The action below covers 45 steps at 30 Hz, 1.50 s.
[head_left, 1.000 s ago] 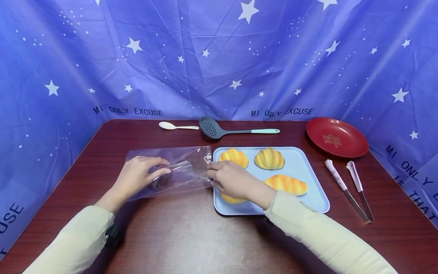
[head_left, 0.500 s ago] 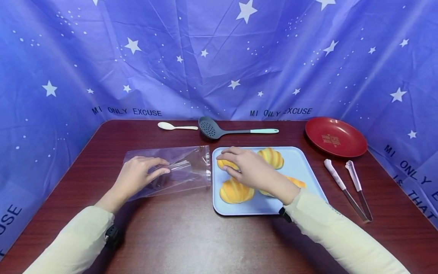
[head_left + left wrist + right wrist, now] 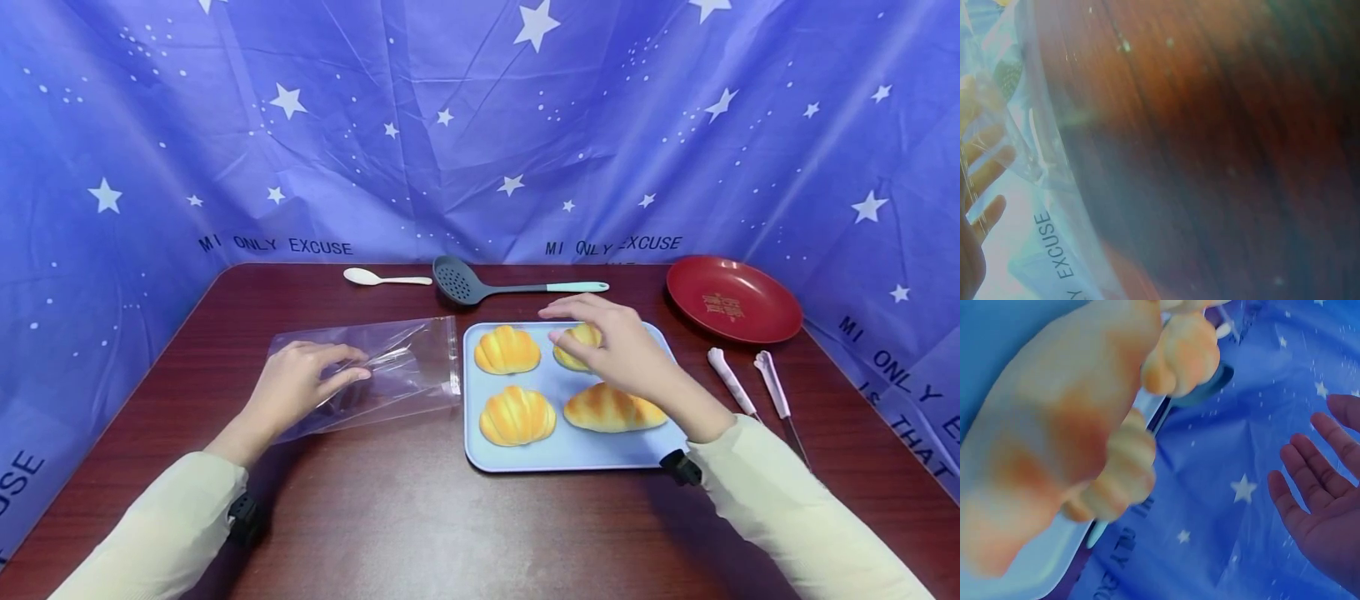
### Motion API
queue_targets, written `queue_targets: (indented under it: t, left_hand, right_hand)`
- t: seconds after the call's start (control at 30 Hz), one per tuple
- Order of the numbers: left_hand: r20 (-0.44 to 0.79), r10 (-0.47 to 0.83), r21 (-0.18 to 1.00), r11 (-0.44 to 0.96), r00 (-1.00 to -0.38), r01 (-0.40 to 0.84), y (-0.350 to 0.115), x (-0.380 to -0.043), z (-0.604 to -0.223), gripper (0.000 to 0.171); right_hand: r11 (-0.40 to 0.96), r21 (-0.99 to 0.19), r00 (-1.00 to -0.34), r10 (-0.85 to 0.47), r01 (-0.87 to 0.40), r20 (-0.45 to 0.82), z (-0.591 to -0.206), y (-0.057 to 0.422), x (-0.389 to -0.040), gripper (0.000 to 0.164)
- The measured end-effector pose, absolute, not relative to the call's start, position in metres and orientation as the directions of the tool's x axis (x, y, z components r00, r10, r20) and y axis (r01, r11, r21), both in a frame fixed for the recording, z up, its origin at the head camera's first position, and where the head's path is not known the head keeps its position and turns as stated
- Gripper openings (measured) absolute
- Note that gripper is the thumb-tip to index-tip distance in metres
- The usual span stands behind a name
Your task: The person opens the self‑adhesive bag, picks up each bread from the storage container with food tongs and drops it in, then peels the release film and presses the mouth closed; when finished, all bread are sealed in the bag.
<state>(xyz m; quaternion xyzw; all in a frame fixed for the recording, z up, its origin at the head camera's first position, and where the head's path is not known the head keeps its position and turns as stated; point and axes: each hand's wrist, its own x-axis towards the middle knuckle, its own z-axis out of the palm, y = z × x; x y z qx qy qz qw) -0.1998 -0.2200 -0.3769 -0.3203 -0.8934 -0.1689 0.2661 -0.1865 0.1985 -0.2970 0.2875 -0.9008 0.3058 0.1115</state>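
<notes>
My left hand (image 3: 303, 379) lies over a clear plastic bag (image 3: 427, 367) on the table. Between its thumb and fingertips is a gap, with creases in the bag running from there. In the left wrist view its spread fingers (image 3: 988, 169) appear through the film. My right hand (image 3: 618, 342) is over the light-blue tray (image 3: 525, 454), partly hiding the back-right bread roll (image 3: 576, 346). Its fingers (image 3: 1310, 481) are extended and hold nothing in the right wrist view. Two yellow rolls fill the tray's left side, and a longer loaf (image 3: 611, 408) is at front right.
Behind the tray lie a grey skimmer (image 3: 461, 283) and a small white spoon (image 3: 367, 277). A red plate (image 3: 738, 296) stands at back right, with tongs (image 3: 776, 387) in front of it, partly hidden by the right arm. A starry blue cloth (image 3: 450, 167) hangs behind the table.
My right hand has left the bag's right end and passed rightward over the tray, from the back-left roll to the back-right one. The left hand and bag have hardly moved.
</notes>
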Motion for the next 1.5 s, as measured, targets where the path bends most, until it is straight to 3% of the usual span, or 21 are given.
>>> queue_targets:
  t: [0.37,0.6,0.8,1.1,1.5]
  left_hand:
    - [0.580,0.478,0.148,0.734,-0.659,0.663,-0.220,-0.201,-0.375,0.021]
    - [0.582,0.471,0.149,0.740,-0.663,0.656,-0.220,-0.200,-0.375,0.022]
    - [0.574,0.465,0.151,0.749,-0.674,0.645,-0.222,-0.199,-0.374,0.022]
    - [0.582,0.473,0.139,0.743,-0.661,0.654,-0.224,-0.198,-0.373,0.022]
    - [0.581,0.479,0.122,0.748,-0.657,0.653,-0.223,-0.198,-0.373,0.022]
  right_hand:
    - [0.662,-0.632,-0.896,-0.144,-0.403,0.421,-0.295,0.249,-0.176,0.032]
    - [0.617,-0.716,-0.893,0.045,-0.328,0.448,-0.304,0.284,-0.173,0.039]
    - [0.636,-0.746,-0.908,0.170,-0.196,0.384,-0.310,0.315,-0.162,0.048]
    - [0.701,-0.712,-0.909,0.274,-0.034,0.314,-0.326,0.361,-0.146,0.062]
    - [0.842,-0.490,-0.954,0.294,0.226,0.065,-0.351,0.400,-0.136,0.091]
